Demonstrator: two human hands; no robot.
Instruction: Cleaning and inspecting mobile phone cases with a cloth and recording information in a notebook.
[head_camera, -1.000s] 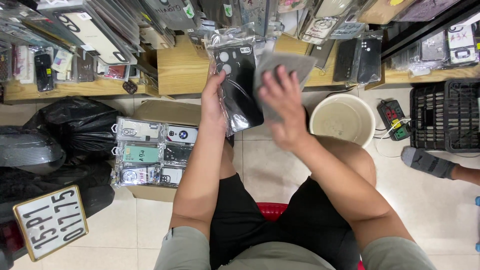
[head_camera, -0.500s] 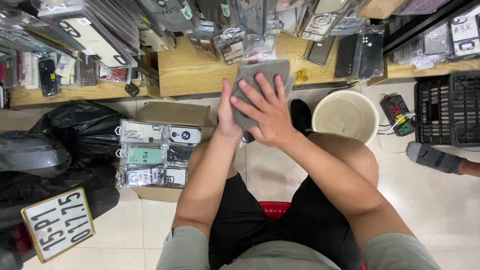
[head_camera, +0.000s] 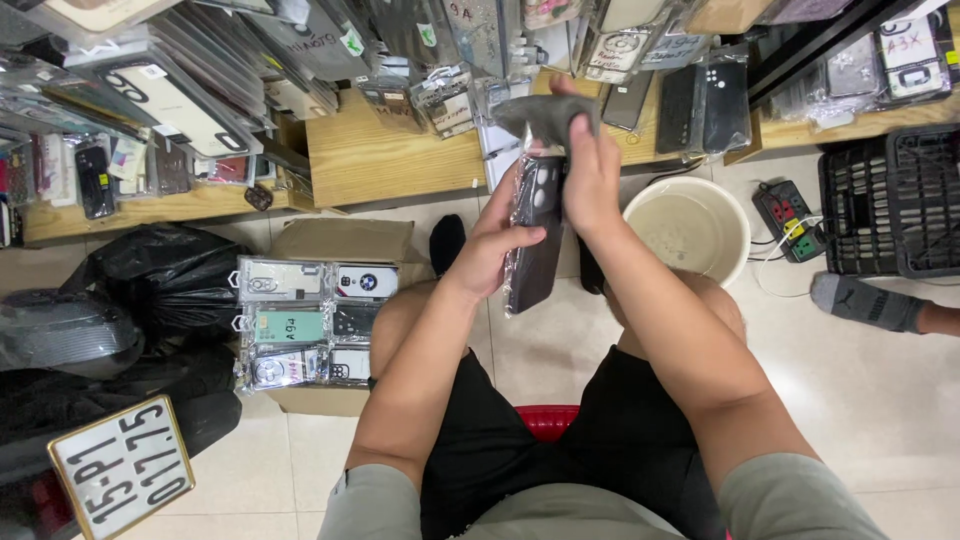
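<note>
Two bare hands meet on one item above the lap. Left hand (head_camera: 497, 250) grips the edge of a dark phone case in clear plastic wrap (head_camera: 535, 240), held upright. Right hand (head_camera: 592, 180) closes on a grey cloth (head_camera: 548, 115), pressed against the case's top end. Cream bucket (head_camera: 690, 225) stands just right of the hands. Cardboard box of packaged phone cases (head_camera: 305, 320) sits left of the left forearm.

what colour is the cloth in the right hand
Grey. The cloth is bunched in the right hand at the top of the bagged black phone case; head view.
</note>
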